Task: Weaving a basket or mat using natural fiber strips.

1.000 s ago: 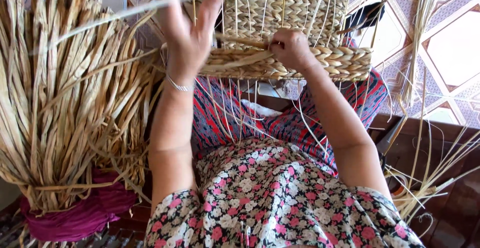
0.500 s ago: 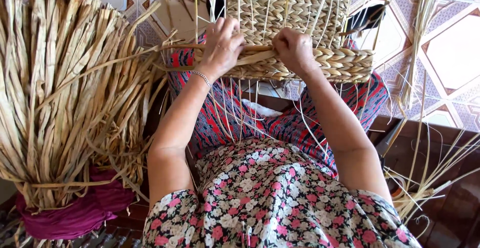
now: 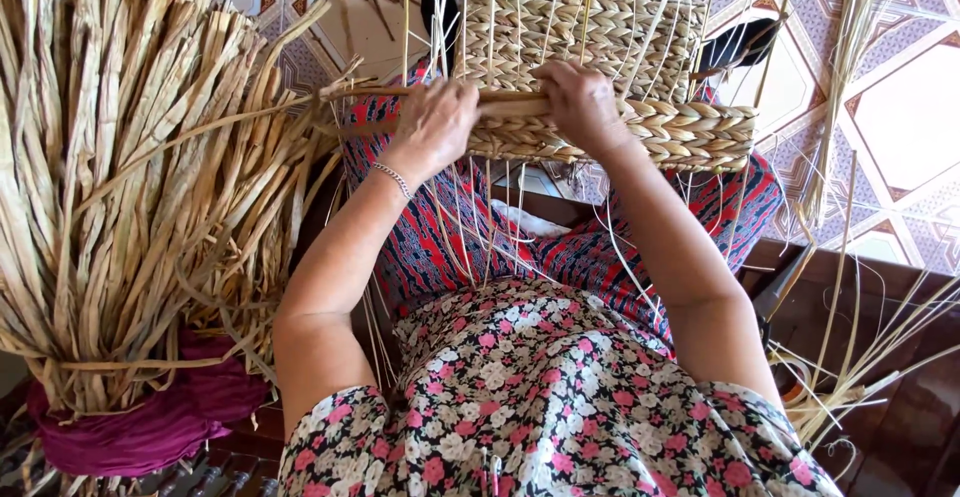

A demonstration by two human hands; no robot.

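While both hands press against the near rim of the woven basket (image 3: 600, 67), which rests on the person's lap over the red patterned skirt (image 3: 480, 247), a flat dried strand (image 3: 400, 92) runs sideways between them along the topmost row. The left hand (image 3: 432, 127) is curled over this strand with its fingers folded down onto it, apparently pinching it against the weave; the right hand (image 3: 580, 105) is closed the same way on the rim, its fingertips tucked over the far side, so whether they pinch the strand or only brace the basket cannot be told.

To do this step well, it seems wise to keep the strand flat and pulled snug against the plaited row below, to pass it cleanly between the thin upright stakes (image 3: 500, 7) without bending them, and to hold the rim steady with one hand as the other feeds.

The fingertips of both hands are hidden behind the knuckles. The basket's far side is cut off at the top edge, and the strand's free end is lost against the big bundle of dried leaves (image 3: 130, 177) on the left, tied over a magenta cloth (image 3: 150, 422). Loose straws (image 3: 860, 357) lie at the right.
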